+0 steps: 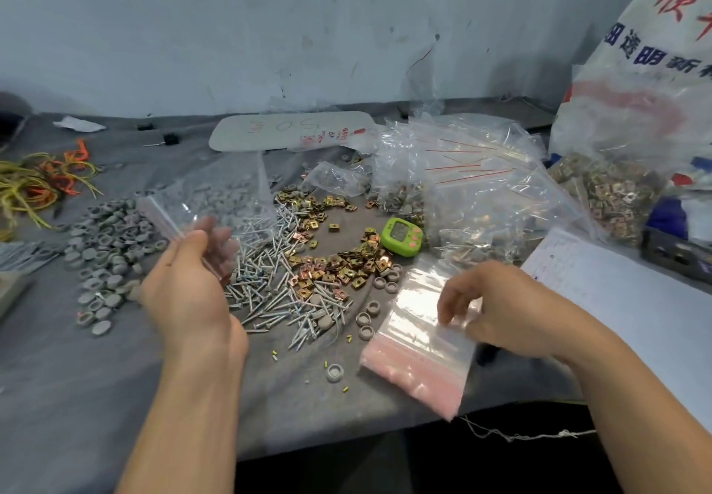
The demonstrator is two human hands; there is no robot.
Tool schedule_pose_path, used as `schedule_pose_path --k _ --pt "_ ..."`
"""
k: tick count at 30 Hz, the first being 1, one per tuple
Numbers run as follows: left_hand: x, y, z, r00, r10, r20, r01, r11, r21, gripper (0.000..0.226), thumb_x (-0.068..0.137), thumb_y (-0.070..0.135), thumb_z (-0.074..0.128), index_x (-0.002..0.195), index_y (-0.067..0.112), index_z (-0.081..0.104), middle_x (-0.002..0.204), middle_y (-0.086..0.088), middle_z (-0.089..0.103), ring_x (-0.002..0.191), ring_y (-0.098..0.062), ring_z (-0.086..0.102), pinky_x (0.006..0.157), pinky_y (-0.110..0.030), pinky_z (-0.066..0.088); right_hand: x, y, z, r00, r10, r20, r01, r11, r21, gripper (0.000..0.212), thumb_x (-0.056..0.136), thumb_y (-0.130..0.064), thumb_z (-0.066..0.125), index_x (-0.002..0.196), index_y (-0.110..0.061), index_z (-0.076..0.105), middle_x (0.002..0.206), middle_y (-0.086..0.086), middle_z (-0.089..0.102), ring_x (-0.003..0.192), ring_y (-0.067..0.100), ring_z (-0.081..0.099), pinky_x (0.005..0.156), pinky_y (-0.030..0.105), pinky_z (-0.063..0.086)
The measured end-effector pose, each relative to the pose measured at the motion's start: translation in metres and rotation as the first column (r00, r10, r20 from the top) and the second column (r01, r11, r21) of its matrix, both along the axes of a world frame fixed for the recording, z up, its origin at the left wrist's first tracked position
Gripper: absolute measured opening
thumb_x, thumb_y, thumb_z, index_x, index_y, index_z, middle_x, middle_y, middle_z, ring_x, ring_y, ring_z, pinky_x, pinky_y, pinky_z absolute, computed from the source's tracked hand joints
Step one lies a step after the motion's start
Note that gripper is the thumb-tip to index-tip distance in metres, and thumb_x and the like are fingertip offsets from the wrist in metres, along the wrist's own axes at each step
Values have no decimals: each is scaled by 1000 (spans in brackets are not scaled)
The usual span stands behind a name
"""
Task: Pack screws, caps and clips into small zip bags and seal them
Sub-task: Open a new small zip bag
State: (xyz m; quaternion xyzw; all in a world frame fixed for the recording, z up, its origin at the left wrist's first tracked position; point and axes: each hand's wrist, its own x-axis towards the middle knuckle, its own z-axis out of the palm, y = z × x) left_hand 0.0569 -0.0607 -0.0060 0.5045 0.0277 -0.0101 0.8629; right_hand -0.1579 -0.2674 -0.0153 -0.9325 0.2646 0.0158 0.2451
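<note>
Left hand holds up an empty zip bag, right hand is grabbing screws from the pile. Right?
Not quite. In the head view the right hand pinches at the stack of zip bags, not the screws. The left hand does hold an empty zip bag.

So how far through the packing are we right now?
Done: a heap of filled bags lies beside the green timer. In hand: the left hand grips an empty zip bag; the right hand touches the stack of empty bags. Left: big loose piles of caps, screws and clips.
</note>
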Motion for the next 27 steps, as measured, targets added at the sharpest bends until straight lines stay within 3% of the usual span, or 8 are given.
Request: schedule_pose_path --k 4,7,10,12,16,20,24,27 --pt "-3 -5 -6 1000 -18 24 17 998 65 24 101 12 55 92 15 77 65 6 69 58 -3 58 58 -15 43 -3 -1 9 997 -76 27 75 996 44 59 70 15 46 73 -36 77 81 -28 75 87 -11 69 76 24 55" --pt "-6 -5 -8 998 -21 56 14 993 116 29 98 11 56 86 20 80 63 11 59 53 0 45 57 -18 35 4 -6 11 906 -348 242 363 932 -19 53 71 12 51 62 -34 75 66 -24 71 71 -2 68 64 21 51" --pt "-3 -2 -11 995 -78 62 66 983 174 34 98 4 54 83 23 78 63 13 56 49 1 39 52 -16 31 15 -3 11 818 -425 388 464 886 -9 48 74 10 55 62 -32 75 64 -20 71 72 1 68 66 21 51" --pt "0 0 -11 989 -135 63 118 969 217 32 97 -1 57 87 23 77 72 10 64 53 1 42 52 -13 34 24 6 10 849 -381 365 391 919 52 47 78 9 60 65 -33 75 68 -21 73 74 -3 69 70 19 54" --pt "-2 0 -12 953 -298 58 255 889 381 27 85 -6 72 85 20 78 76 11 77 65 1 65 60 -10 50 52 34 6 850 -243 467 173 967 187 39 88 -3 70 71 -37 76 74 -27 73 72 -10 68 60 3 48" --pt "-7 1 -19 961 -237 144 73 719 692 18 74 18 90 73 33 79 68 15 75 66 -3 71 71 -30 61 86 64 3 801 -211 560 39 952 303 27 88 -8 72 78 -32 81 74 -17 76 71 0 72 71 23 61" --pt "-17 -1 -18 918 -330 222 -1 556 831 21 74 32 89 63 41 74 60 19 70 62 -3 70 68 -33 59 118 88 -3 798 -255 545 -18 895 445 17 86 -16 71 78 -26 81 71 -6 76 68 15 71 77 46 63" --pt "-17 0 -18 883 -416 217 1 465 886 36 88 25 74 71 57 70 63 18 70 63 -8 69 63 -31 56 137 95 -9 790 -273 549 -17 886 464 7 82 -26 74 81 -23 81 69 -8 75 68 13 70 74 39 61"
